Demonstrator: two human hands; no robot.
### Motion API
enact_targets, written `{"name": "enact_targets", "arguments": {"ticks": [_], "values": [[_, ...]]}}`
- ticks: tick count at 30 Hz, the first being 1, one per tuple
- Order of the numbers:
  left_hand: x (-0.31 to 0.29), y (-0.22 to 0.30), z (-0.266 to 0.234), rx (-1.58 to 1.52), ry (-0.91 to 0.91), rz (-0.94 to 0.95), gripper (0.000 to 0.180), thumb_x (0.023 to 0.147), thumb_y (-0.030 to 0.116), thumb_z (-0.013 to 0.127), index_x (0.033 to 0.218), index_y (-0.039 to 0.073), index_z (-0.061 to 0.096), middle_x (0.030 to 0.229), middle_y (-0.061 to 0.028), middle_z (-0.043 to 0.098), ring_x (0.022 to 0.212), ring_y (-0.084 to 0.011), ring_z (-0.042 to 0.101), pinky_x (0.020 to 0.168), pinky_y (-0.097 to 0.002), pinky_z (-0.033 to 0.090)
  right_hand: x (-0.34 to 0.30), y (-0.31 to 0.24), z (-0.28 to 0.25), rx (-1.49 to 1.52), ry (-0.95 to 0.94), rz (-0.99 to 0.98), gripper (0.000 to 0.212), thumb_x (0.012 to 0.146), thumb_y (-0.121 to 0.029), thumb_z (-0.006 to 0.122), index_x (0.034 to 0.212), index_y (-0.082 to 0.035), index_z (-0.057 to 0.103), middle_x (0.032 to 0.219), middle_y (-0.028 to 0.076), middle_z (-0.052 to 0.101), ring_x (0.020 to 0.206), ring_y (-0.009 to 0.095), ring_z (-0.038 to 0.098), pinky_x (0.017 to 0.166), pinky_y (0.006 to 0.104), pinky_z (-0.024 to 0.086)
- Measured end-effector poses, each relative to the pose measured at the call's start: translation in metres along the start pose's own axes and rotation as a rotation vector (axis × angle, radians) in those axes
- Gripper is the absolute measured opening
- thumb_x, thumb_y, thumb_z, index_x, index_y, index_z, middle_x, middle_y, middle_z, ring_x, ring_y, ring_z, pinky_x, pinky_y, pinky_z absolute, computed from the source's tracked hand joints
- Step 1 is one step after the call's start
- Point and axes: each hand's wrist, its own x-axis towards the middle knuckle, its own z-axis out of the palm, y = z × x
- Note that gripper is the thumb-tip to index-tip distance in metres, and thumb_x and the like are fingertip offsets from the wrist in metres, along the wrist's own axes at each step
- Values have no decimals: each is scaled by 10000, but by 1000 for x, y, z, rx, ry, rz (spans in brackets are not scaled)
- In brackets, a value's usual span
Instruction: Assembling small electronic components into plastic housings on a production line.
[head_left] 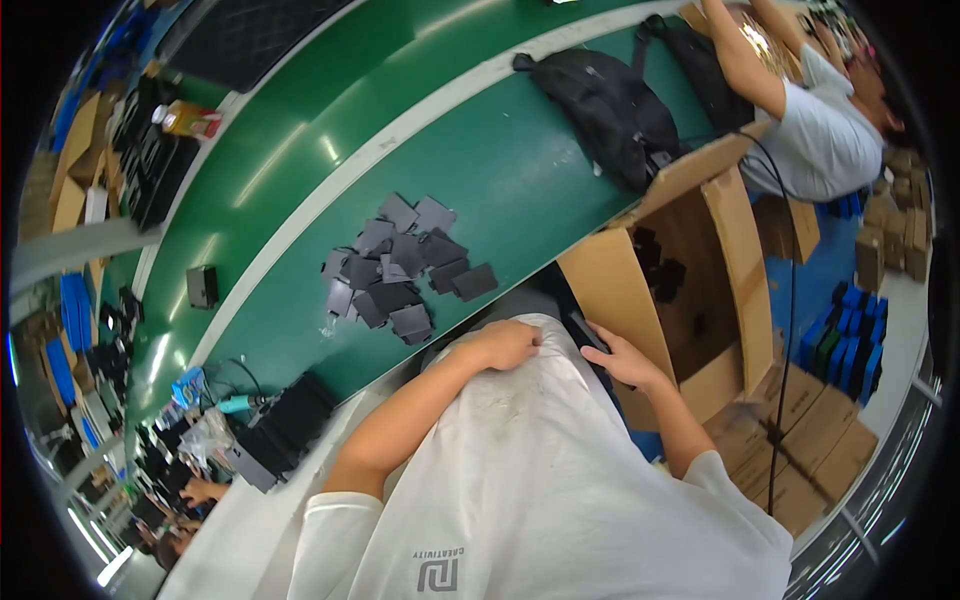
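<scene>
My left hand (508, 343) rests against the front of my white shirt at the table's near edge. Its fingers are curled in, and whatever they may hold is hidden. Beside the open carton, my right hand (622, 360) has thumb and fingers around the edge of a dark flat piece (581, 328), partly hidden; its kind is unclear. A loose pile of dark grey and black flat rectangular pieces (392, 262) lies on the green table (500, 190), beyond my left hand. The cardboard carton (612, 290) at my right holds some dark pieces (660, 268).
Black backpacks (610, 110) lie on the table at far right, near another person (825, 130). A stack of black pieces (285, 430) and a teal-handled tool (240, 403) are at left. A small black box (202, 287) stands beyond the pale strip. A black cable (790, 300) hangs by the carton.
</scene>
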Motion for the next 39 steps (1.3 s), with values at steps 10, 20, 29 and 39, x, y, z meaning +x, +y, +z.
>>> {"name": "enact_targets", "arguments": {"ticks": [10,20,29,39], "values": [[-2,31,-2,-542,-404,439,160,881,164,615,938,18,649,866,-81,675,767,-269,601,749,-357,470,-18,41,42,-48,-183,297,592,903,-378,578,1422,-128,441,1242,142,589,1044,313,603,842,374,502],[-9,39,-13,431,-84,285,314,894,357,592,962,54,641,814,-127,683,728,-326,616,723,-396,470,-6,-28,39,-648,-26,-187,490,967,-328,462,1421,-144,439,1333,138,502,1030,381,582,841,412,506],[-11,-23,3,247,-45,-22,337,920,362,507,935,55,646,802,-141,687,732,-379,617,720,-404,479,19,-54,41,-429,28,135,539,968,-420,460,1347,-38,494,1307,175,549,1123,372,571,936,418,468],[-28,-58,20,-180,309,-138,272,951,243,506,932,30,674,892,-78,692,745,-236,623,709,-334,486,-18,-70,5,-104,272,-222,363,922,-214,579,1199,20,595,1235,150,612,1045,279,609,906,326,484]]}}
